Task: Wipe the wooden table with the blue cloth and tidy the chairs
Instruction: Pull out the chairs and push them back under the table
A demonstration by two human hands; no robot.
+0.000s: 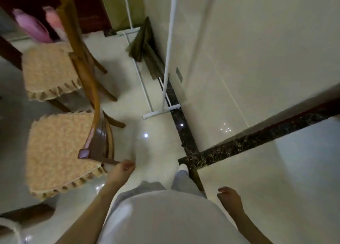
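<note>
chair tidying seems to be going on: left hand [125, 167] is curling against the near chair [95, 144], hold unclear; right hand [229, 194] is hanging loose and empty.

Near chair backrest [94, 146]: varnished wood, glossy brown, catches highlights. Near seat cushion [55, 148] and far seat cushion [46, 68]: beige cloth, nubby matt pile, frilled hem. Floor [128, 96]: cream tile, polished, mirror glints. Border strip [257, 142]: dark speckled stone look, also glossy. Rack tube [170, 41]: smooth white, metal or plastic unclear. Hanging cloth [142, 39]: olive, matt. Trousers [181, 181]: light grey cloth.
</note>
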